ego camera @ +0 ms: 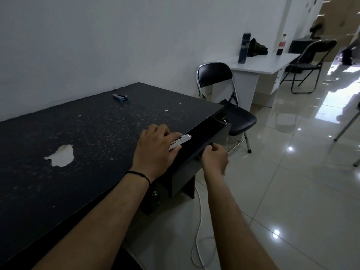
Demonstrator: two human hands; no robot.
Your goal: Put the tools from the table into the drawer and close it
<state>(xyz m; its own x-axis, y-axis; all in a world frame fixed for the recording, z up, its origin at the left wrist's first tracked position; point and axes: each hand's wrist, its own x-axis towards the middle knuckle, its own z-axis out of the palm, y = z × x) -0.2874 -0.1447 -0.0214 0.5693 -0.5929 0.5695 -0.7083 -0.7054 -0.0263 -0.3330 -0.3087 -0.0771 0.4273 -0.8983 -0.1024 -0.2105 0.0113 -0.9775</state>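
My left hand [155,149] grips a silver metal tool [182,140], held at the black table's [78,143] front edge, its tip over the open drawer [200,137]. My right hand [215,158] is closed on the drawer's front panel, near its handle. The drawer is pulled out from under the tabletop and its inside is dark. A blue and silver stapler [120,97] lies far back on the table near the wall.
The tabletop has a worn white patch [61,157]. A black folding chair [228,102] stands just beyond the drawer. A white cable [198,230] trails on the tiled floor. Farther right is a white desk [261,63] with bottles and another chair [309,61].
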